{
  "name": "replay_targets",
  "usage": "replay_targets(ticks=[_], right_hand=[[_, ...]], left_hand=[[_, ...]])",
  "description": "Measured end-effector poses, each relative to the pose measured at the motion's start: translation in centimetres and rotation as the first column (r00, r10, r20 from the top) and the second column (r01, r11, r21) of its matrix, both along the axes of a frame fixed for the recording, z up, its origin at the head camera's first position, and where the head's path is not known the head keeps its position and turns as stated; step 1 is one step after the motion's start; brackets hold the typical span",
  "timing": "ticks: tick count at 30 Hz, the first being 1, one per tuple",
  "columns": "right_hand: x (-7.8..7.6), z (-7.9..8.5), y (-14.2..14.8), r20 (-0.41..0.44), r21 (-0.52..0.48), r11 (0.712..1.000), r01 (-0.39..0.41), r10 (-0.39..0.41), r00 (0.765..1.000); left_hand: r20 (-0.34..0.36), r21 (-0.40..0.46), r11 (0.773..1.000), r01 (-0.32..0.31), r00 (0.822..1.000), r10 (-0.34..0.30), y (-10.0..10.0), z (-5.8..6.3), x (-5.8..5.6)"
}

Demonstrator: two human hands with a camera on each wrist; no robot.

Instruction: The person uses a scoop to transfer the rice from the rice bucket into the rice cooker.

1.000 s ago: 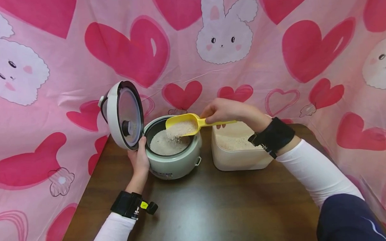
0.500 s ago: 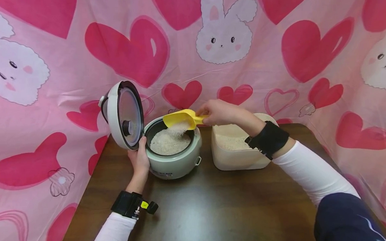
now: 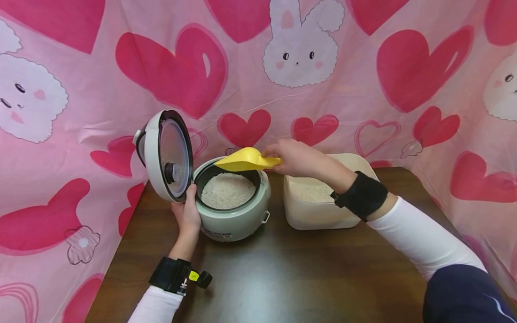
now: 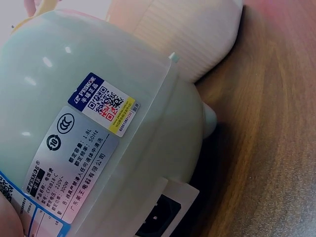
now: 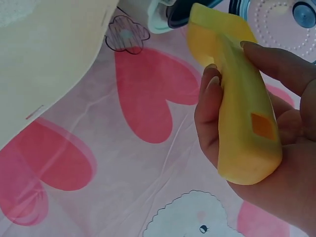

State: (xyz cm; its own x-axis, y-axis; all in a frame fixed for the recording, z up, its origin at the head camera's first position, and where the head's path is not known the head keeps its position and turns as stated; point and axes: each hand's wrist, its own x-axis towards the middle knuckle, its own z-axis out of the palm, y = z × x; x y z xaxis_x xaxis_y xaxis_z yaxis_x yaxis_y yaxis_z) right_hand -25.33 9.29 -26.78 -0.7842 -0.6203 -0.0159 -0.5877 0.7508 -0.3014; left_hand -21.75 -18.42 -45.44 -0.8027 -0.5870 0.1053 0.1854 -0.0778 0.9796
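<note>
In the head view a pale green rice cooker [image 3: 232, 224] stands with its lid [image 3: 153, 158] tipped up to the left. White rice [image 3: 227, 191] lies heaped in its dark inner pot. My left hand [image 3: 187, 216] holds the lid's lower edge beside the cooker's rim, thumb in front, other fingers mostly hidden. Over the far part of the pot, my right hand [image 3: 298, 157] grips the handle of a yellow scoop [image 3: 243, 159], turned underside up. The right wrist view shows thumb and fingers wrapped around the scoop's handle [image 5: 247, 123].
To the cooker's right stands a cream rice bin [image 3: 320, 215], partly under my right forearm, with rice inside. Both rest on a dark wooden table [image 3: 262, 275]. A pink curtain [image 3: 247, 95] with hearts and rabbits hangs behind. The cooker's power socket [image 4: 160, 217] faces my left wrist.
The scoop has tipped over from upright, and its rice has poured into the pot, where the heap looks fuller. My right hand has rolled with it; the left hand stays put.
</note>
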Motion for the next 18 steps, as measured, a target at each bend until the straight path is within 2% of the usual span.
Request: replay_targets(ticks=[8, 18], right_hand=[[0.2, -0.7, 0.9, 0.005, -0.039, 0.999, 0.005, -0.005, 1.0], [0.4, -1.3, 1.9, 0.051, -0.11, 0.992, 0.057, -0.052, 0.997]], left_hand=[[0.001, 0.007, 1.0, -0.006, 1.0, 0.006, 0.1, 0.1, 0.2], [0.008, 0.005, 1.0, -0.011, 1.0, 0.011, 0.1, 0.2, 0.4]])
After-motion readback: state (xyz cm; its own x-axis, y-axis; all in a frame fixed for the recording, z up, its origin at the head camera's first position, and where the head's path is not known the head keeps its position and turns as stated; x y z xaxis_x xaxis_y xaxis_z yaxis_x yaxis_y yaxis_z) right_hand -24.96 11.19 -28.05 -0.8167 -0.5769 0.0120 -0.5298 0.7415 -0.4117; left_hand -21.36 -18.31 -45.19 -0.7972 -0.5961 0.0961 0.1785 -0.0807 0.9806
